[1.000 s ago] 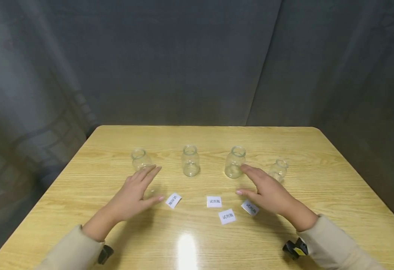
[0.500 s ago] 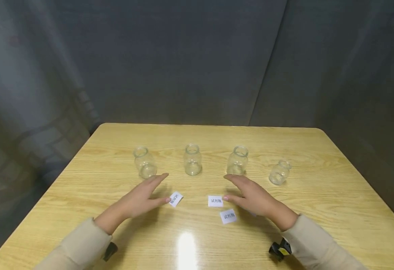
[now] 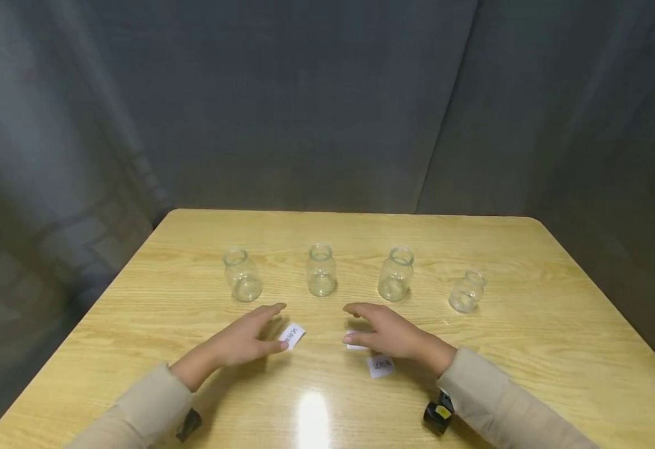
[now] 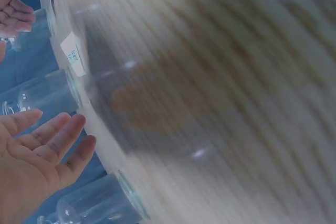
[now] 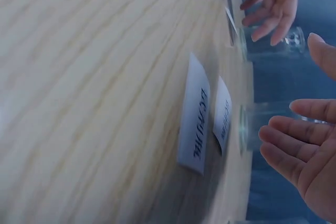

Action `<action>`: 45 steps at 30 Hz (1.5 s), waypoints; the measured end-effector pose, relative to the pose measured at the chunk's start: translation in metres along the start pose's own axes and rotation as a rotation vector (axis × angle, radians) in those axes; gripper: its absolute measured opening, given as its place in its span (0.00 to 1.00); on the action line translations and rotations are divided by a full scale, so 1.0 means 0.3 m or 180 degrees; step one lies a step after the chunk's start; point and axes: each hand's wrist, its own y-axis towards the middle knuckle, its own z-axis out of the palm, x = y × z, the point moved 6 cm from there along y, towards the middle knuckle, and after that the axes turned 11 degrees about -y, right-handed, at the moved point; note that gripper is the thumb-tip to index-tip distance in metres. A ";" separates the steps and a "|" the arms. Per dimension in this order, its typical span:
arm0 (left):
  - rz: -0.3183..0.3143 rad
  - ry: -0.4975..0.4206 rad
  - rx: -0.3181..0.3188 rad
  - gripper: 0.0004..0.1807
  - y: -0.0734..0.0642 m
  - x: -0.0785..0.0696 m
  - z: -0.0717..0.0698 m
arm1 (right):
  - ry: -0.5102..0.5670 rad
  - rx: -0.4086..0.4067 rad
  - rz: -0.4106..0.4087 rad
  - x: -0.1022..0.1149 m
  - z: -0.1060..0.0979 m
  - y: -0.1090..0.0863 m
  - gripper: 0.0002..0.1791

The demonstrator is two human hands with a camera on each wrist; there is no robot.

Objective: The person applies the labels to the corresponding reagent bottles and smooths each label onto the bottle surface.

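My left hand (image 3: 248,337) hovers over the table with its fingers extended, its thumb overlapping a white label (image 3: 295,333) with dark writing in the head view. Opposite it, my right hand (image 3: 389,332) hangs in the same manner and partly covers a second white label (image 3: 355,345). A third label (image 3: 380,366) lies just nearer to me. Between the fingers of the right hand (image 5: 310,145) nothing shows in the right wrist view. Beyond the hands, clear glass jars stand in a row: one at left (image 3: 242,277), two in the middle, and a smaller jar (image 3: 468,292) at right.
The wooden table (image 3: 529,362) has its far edge against a dark grey curtain (image 3: 282,112). Black wrist cameras, one being the right camera (image 3: 438,415), sit under both beige sleeves. A bright light reflection shows on the near tabletop.
Both hands have come closer together and nearer to me, the right one moving further left. It now hides the rightmost label seen earlier. Jars and labels stay put.
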 end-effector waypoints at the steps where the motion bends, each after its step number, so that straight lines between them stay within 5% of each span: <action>1: 0.0022 0.0020 0.0014 0.41 0.002 0.000 0.002 | 0.0014 0.0020 -0.0023 0.004 0.006 0.006 0.33; 14: 0.0156 0.0182 0.0011 0.35 0.019 0.013 0.014 | -0.0015 0.0137 -0.0264 0.057 0.053 0.086 0.30; 28: -0.0028 -0.0092 -0.0246 0.23 0.052 0.037 -0.003 | 0.0265 0.0439 -0.0089 0.059 0.100 0.146 0.26; 45: -0.0489 -0.0057 -0.0563 0.14 0.090 0.052 0.031 | 0.0193 0.0081 0.0004 0.083 0.135 0.244 0.18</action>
